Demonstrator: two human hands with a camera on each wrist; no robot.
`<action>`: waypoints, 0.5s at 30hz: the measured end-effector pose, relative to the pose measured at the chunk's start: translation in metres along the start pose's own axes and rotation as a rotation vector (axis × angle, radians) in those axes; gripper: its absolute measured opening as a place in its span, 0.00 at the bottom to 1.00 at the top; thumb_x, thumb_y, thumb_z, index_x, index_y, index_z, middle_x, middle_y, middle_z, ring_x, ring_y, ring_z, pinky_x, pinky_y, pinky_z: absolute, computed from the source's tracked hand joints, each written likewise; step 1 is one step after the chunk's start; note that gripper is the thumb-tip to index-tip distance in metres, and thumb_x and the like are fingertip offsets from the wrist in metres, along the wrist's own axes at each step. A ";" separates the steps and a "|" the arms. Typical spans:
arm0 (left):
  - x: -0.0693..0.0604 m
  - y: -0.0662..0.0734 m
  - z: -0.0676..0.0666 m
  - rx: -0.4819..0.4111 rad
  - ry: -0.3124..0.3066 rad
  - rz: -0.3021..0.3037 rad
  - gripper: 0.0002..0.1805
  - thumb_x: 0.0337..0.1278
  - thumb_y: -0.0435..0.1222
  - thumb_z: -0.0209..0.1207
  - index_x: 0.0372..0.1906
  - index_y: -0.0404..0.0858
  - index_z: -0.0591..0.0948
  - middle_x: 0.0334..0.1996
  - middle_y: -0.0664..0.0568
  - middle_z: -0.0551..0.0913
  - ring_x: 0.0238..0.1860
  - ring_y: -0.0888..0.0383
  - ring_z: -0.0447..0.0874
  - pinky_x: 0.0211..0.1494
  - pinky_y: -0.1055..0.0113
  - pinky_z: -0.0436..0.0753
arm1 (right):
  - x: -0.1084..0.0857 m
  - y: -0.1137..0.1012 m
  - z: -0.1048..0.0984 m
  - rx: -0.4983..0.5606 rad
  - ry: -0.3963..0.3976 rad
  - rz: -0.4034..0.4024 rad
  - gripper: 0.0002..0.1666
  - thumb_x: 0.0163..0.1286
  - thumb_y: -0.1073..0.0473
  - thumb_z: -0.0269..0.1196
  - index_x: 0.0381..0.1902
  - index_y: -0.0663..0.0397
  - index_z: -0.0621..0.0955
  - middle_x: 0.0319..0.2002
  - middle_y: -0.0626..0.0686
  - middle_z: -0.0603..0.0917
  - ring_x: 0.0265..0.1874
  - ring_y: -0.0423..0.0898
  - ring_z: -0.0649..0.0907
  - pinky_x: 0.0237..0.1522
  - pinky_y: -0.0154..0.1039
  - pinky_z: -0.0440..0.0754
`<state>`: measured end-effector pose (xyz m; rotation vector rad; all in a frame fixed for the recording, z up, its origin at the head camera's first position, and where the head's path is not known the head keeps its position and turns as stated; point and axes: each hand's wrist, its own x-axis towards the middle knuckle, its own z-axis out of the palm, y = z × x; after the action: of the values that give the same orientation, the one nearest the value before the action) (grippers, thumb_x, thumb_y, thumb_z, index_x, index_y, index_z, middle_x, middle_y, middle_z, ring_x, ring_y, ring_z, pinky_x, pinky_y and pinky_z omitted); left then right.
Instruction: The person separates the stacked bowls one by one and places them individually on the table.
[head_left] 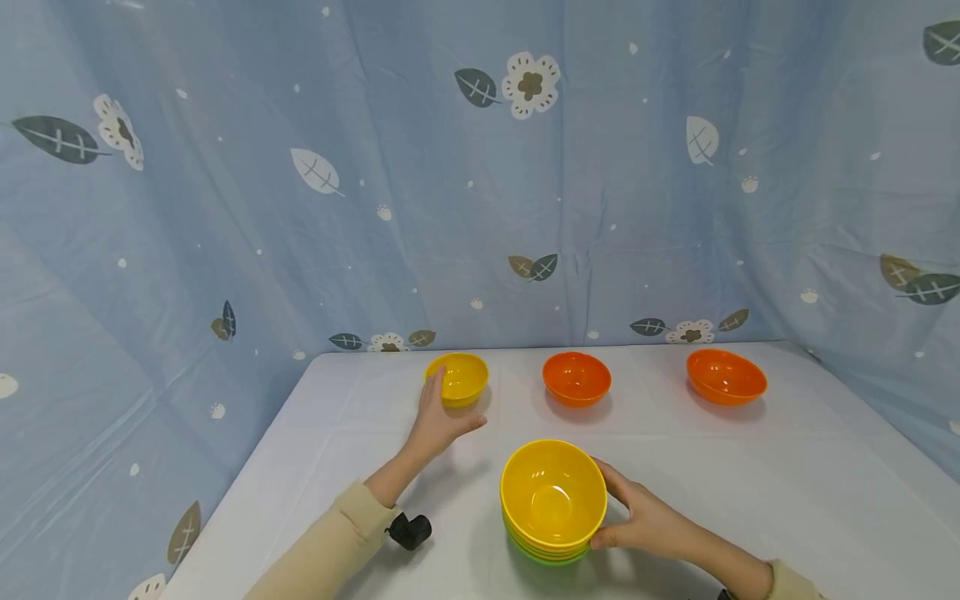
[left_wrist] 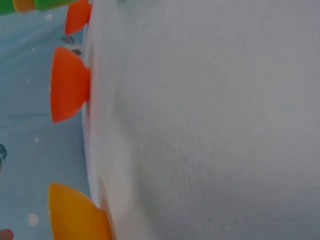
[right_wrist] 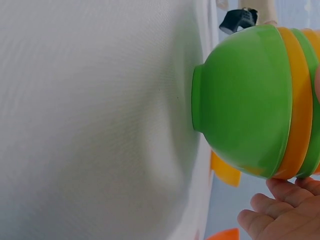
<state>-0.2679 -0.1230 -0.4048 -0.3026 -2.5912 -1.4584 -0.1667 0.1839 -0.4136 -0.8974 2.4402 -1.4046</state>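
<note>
A stack of nested yellow and green bowls stands near the front of the table, its top bowl yellow and its bottom one green. My right hand holds the stack from the right, thumb in front and fingers behind. At the back left is a single yellow bowl. My left hand reaches toward it with extended fingers and a spread thumb, its fingertips overlapping the bowl's left side in the head view. In the left wrist view only a fingertip shows, left of the yellow bowl.
Two orange bowls stand along the back of the white-covered table, one in the middle and one at the right. A blue patterned curtain hangs behind and beside the table. A black wrist camera sits at the left cuff.
</note>
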 end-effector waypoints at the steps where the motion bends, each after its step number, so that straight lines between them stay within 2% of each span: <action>1: -0.003 0.002 -0.001 -0.012 -0.010 -0.006 0.60 0.35 0.51 0.70 0.71 0.37 0.47 0.70 0.36 0.47 0.69 0.39 0.44 0.66 0.40 0.53 | 0.000 0.000 0.000 0.003 -0.001 0.003 0.50 0.54 0.53 0.68 0.68 0.61 0.55 0.67 0.61 0.61 0.61 0.26 0.60 0.58 0.56 0.66; 4: -0.013 0.006 -0.002 -0.039 -0.054 -0.015 0.60 0.35 0.56 0.69 0.71 0.41 0.48 0.70 0.42 0.50 0.69 0.42 0.48 0.66 0.41 0.54 | 0.000 0.000 0.001 0.005 -0.003 0.010 0.50 0.54 0.52 0.68 0.68 0.61 0.55 0.67 0.62 0.61 0.61 0.26 0.60 0.57 0.59 0.64; 9: -0.032 0.014 -0.004 -0.059 -0.153 -0.002 0.55 0.41 0.55 0.66 0.72 0.43 0.49 0.70 0.48 0.53 0.70 0.44 0.48 0.66 0.40 0.52 | 0.000 0.000 0.001 0.018 -0.006 0.017 0.51 0.55 0.51 0.67 0.69 0.61 0.54 0.67 0.62 0.60 0.62 0.27 0.60 0.57 0.62 0.63; 15: -0.050 0.028 -0.006 -0.083 -0.236 0.038 0.51 0.44 0.55 0.64 0.72 0.47 0.50 0.70 0.50 0.56 0.70 0.46 0.48 0.67 0.41 0.51 | 0.000 0.001 0.001 0.026 -0.002 0.019 0.51 0.55 0.52 0.67 0.69 0.60 0.54 0.67 0.62 0.60 0.64 0.37 0.62 0.57 0.62 0.62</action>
<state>-0.2121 -0.1185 -0.3902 -0.5631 -2.6888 -1.6092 -0.1664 0.1836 -0.4145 -0.8673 2.4169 -1.4247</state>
